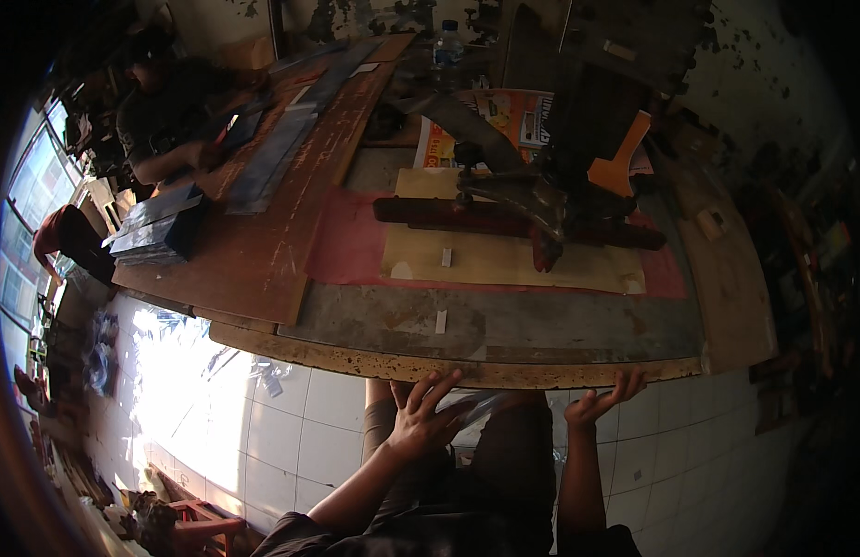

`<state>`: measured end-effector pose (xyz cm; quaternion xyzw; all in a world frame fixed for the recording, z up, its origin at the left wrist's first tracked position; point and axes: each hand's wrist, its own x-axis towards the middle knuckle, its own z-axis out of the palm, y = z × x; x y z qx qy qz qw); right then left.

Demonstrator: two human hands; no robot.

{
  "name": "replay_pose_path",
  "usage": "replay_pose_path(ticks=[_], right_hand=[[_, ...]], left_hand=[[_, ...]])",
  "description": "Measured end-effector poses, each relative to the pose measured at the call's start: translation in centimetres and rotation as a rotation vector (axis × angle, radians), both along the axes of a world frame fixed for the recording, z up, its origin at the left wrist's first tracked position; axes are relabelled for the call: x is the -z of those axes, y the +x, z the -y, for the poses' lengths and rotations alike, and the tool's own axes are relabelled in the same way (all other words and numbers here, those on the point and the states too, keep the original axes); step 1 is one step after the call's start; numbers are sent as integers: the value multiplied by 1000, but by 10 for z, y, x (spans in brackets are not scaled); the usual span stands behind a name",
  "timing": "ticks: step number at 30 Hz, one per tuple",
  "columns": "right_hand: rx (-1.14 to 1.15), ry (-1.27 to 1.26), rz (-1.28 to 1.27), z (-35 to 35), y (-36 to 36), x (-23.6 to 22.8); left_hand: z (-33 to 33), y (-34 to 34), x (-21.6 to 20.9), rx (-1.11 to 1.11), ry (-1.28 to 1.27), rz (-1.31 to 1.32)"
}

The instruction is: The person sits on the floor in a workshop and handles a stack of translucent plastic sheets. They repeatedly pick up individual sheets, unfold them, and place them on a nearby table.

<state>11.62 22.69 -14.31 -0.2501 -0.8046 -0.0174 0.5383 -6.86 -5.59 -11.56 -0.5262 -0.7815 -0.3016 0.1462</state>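
My left hand (422,420) is at the worn front edge of the table (467,369), its fingers spread and their tips by the edge. Just right of it, over my lap, lies a shiny see-through sheet (484,408); whether the hand touches it I cannot tell. Against the same edge, farther right, my right hand (601,403) has its fingers stretched out and nothing visible in them. Beyond both hands stands a dark metal device (541,200) with a long bar, above a yellowish sheet (523,269) on a pink one (342,243). Small pale pieces (441,321) lie nearby.
At the left, a brown board (263,255) carries dark strips (272,153) and a stack of dark flat pieces (161,227). Another person (170,121) sits beyond it. A bottle (446,46) stands at the back. An orange piece (623,158) leans by the device.
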Motion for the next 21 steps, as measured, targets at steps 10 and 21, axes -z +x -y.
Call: replay_pose_path(ticks=[10, 21], right_hand=[[12, 13, 17, 1, 1, -2], [3, -18, 29, 3, 3, -4]], left_hand=[[0, -1, 4, 17, 32, 11], [0, 0, 2, 2, 14, 27]])
